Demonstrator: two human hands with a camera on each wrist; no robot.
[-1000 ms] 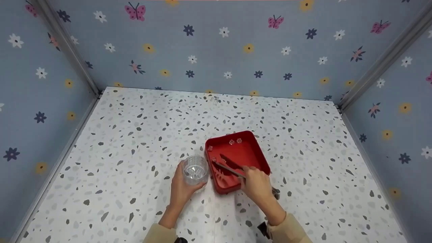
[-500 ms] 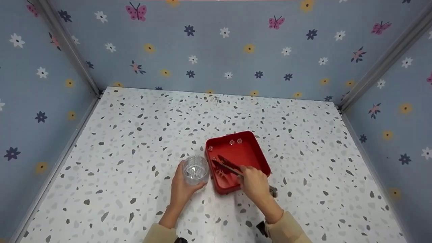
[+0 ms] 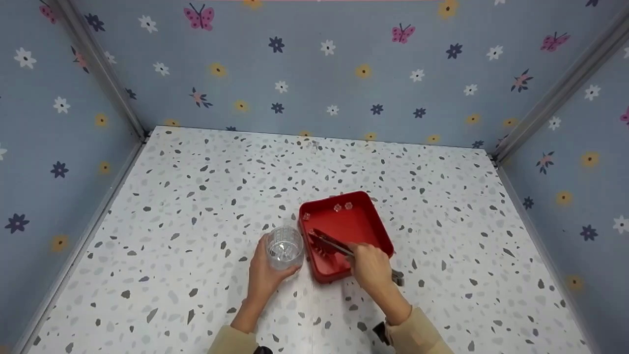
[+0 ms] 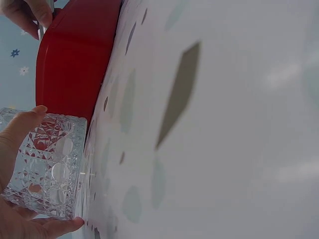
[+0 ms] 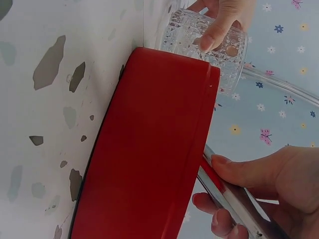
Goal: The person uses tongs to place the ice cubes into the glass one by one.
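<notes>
My left hand (image 3: 265, 275) grips a clear cut-glass tumbler (image 3: 285, 246) standing upright on the table, its thumb and fingers round the patterned wall (image 4: 55, 164). Just right of it lies a red square tray (image 3: 356, 228). My right hand (image 3: 371, 265) holds metal tongs (image 5: 229, 199) over the tray, thumb on one arm and fingers on the other. Their tips are close together near the tray's left wall, by a small clear piece (image 3: 311, 231). Whether the tips hold that piece I cannot tell. More small clear flower-like pieces (image 3: 337, 207) lie along the tray's far side.
The white speckled table (image 3: 196, 221) reaches back to a blue flowered wall (image 3: 314, 69). Similar panels (image 3: 49, 172) stand at left and right, joined by grey metal posts. The tray's walls stand up between the tongs and the tumbler.
The tongs' two arms have come together, their tips closing beside the tray's left wall. My right hand has shifted only slightly. The left hand and tumbler have stayed in place.
</notes>
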